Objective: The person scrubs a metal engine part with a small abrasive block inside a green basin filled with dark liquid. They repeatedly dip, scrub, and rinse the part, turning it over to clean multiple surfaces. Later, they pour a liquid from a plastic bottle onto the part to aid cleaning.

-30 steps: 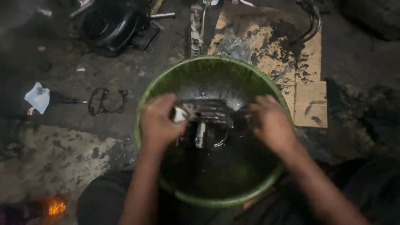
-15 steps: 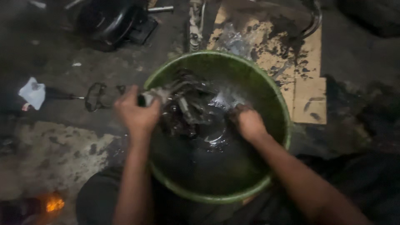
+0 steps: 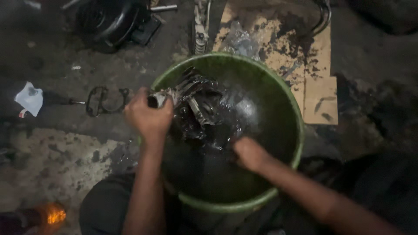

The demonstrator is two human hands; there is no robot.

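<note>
A green basin (image 3: pixel 292 113) sits on the dirty floor (image 3: pixel 65 152), filled with dark, wet liquid. The left hand (image 3: pixel 148 115) is clenched around one end of a greasy metal engine part (image 3: pixel 196 106) at the basin's left rim, holding it tilted so that it leans up out of the liquid toward the far side. The right hand (image 3: pixel 250 153) is low inside the basin, near the part but apart from it — its fingers are curled, and whether it grasps anything I cannot tell.

Behind the basin lies a sheet of oil-stained cardboard (image 3: pixel 320 93). To the left on the floor are a dark gasket (image 3: pixel 102 101) and, further out, a crumpled white rag (image 3: pixel 29 99). A black machine housing (image 3: pixel 109 21) sits at the top left — a small orange flame (image 3: pixel 55 214) glows at the bottom left.
</note>
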